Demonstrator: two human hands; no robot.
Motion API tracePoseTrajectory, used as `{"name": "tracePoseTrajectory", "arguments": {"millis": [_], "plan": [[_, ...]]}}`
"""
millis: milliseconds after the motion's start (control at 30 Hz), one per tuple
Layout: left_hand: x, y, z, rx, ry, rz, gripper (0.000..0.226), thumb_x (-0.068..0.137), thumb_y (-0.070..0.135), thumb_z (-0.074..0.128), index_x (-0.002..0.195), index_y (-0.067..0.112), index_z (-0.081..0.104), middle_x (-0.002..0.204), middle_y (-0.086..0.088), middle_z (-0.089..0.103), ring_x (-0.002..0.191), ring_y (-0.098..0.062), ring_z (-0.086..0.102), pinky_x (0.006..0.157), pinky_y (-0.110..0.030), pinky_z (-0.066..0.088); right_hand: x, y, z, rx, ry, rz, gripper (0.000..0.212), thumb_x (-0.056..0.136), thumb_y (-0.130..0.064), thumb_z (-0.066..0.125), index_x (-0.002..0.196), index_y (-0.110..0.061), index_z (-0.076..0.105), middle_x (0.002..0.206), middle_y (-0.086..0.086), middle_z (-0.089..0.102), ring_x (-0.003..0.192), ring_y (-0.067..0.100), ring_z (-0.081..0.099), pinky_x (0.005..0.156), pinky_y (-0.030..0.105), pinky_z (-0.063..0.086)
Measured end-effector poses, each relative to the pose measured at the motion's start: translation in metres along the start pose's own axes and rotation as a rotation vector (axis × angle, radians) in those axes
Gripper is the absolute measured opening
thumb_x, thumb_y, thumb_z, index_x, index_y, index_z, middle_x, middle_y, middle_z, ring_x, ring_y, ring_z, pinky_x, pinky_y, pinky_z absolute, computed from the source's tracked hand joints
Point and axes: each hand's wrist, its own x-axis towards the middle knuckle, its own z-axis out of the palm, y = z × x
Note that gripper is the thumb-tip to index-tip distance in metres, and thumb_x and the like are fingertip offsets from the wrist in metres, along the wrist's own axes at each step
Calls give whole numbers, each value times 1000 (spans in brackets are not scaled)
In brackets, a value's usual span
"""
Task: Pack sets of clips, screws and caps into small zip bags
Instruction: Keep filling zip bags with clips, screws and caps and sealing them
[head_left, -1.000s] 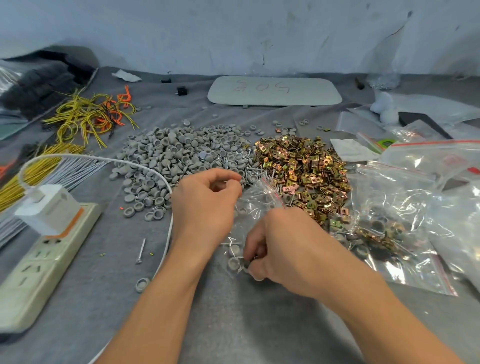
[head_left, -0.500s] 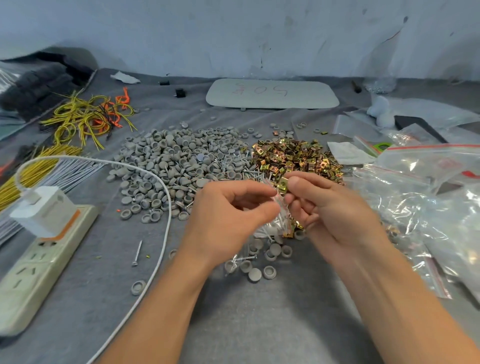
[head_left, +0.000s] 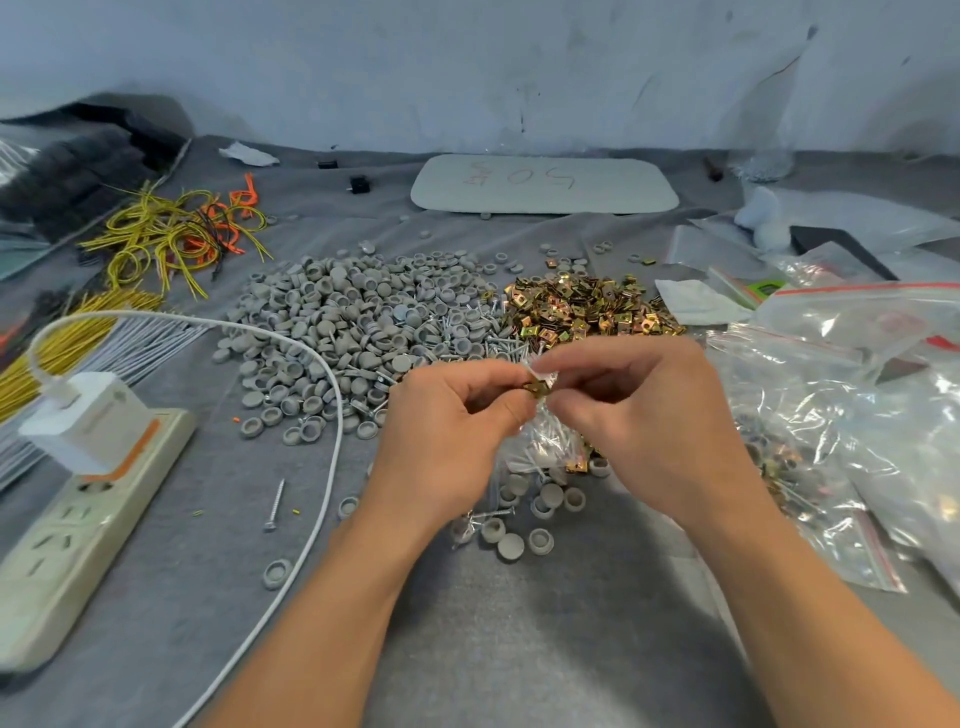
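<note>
Both hands meet over the middle of the grey cloth. My left hand (head_left: 457, 415) and my right hand (head_left: 639, 410) pinch the top of a small clear zip bag (head_left: 545, 441) that hangs between them with screws inside. A brass clip (head_left: 537, 387) sits at the bag's mouth between my fingertips. Loose grey caps (head_left: 524, 519) and a few screws lie just below the bag. Behind are a big heap of grey caps (head_left: 353, 312), a pile of brass clips (head_left: 587, 306) and screws (head_left: 498, 343) between them.
A power strip (head_left: 78, 519) with a white charger (head_left: 83, 415) and its cable (head_left: 332, 415) lies at the left. Yellow and orange wires (head_left: 171, 234) are at the back left. Large clear bags (head_left: 841, 389) fill the right side. A white board (head_left: 545, 184) lies by the wall.
Both hands rose from the cloth with the small bag and came together. A brass clip now shows at the bag's mouth. Caps and screws once under the hands lie uncovered.
</note>
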Motion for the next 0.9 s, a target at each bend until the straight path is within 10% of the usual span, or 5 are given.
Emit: {"name": "tracePoseTrajectory", "arguments": {"millis": [167,900], "plan": [[2,-3,-3,72,-106,-38,19,92,14,75,88,32,80,70,10,75,60,-3,66,60,-14,50,-2,3,2,-127,-31,-49,32,75,-5,86,81,-36,81,70,-16,74,62,6,70,56,18,54],[-12,11,2,120,142,183,23,76,20,87,79,41,79,66,24,72,58,3,70,51,-9,50,-1,4,2,169,-20,213,12,75,-8,90,75,-18,82,63,4,75,56,19,73,53,20,54]]}}
